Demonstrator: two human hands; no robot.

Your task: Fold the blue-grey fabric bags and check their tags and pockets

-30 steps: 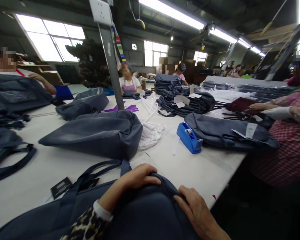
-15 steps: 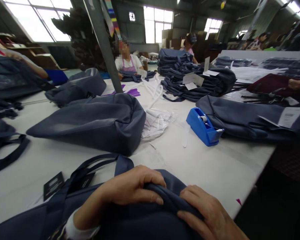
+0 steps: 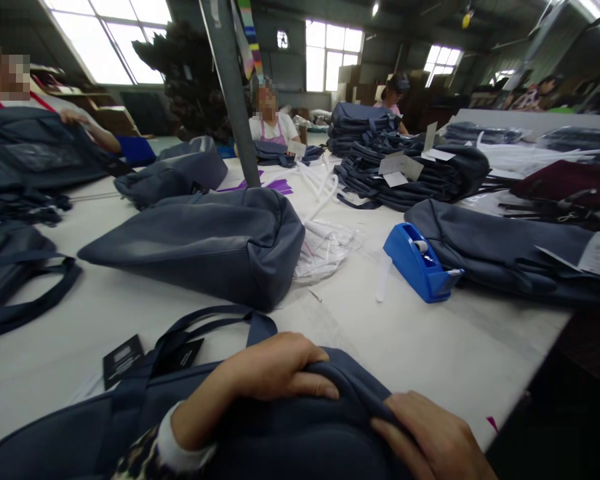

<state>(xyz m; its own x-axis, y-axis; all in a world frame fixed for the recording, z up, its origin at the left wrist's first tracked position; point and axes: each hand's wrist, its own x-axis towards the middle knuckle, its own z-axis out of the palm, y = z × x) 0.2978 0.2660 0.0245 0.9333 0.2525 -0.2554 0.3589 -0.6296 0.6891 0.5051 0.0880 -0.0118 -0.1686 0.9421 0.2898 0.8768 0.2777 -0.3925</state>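
A dark blue bag (image 3: 290,433) lies across the near edge of the table, with its strap loops and black tags at its left. My left hand (image 3: 280,370) grips a fold of the bag's edge between thumb and fingers. To the right, my right hand (image 3: 430,433) pinches the same edge, its thumb on the near side and its fingers over the far side. Behind them sits another stuffed dark blue bag (image 3: 205,240).
A blue tape dispenser (image 3: 423,263) stands on the white table (image 3: 360,320), beside a flat bag (image 3: 505,247). Crumpled clear plastic (image 3: 325,250) lies mid-table. Bag stacks (image 3: 410,167) and a metal post (image 3: 233,93) stand farther back. Other people sit around the table.
The view has turned slightly left, so the scene sits farther right. My hands keep hold of the bag's edge, nearly unchanged. A person's hand at the far right has left the view.
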